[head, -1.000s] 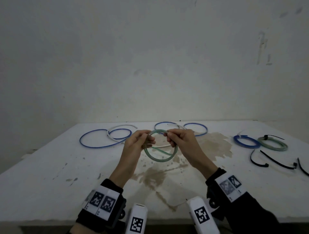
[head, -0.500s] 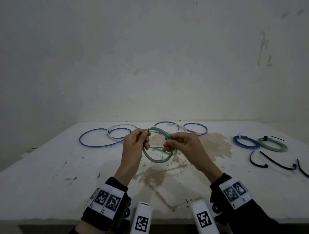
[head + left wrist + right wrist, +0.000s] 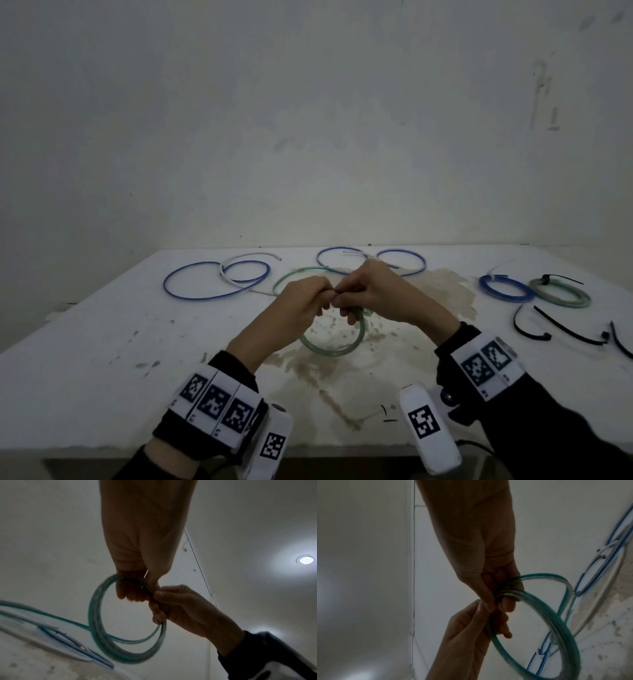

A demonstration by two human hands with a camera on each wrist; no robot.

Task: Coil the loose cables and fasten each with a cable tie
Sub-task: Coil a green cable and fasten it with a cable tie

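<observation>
Coiling of the green cable [image 3: 334, 347] continues above the table [image 3: 102, 342]: left hand [image 3: 301, 305] and right hand [image 3: 373, 294] both pinch it. Two tied coils [image 3: 534, 293] lie right; blue cables [image 3: 212, 284] and loose ties [image 3: 565, 329] remain.

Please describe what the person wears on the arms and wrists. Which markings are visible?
Both hands, left hand and right hand, are bare. Dark sleeves cover the arms. Each wrist carries a white band with black square codes and a white coded camera block.
</observation>
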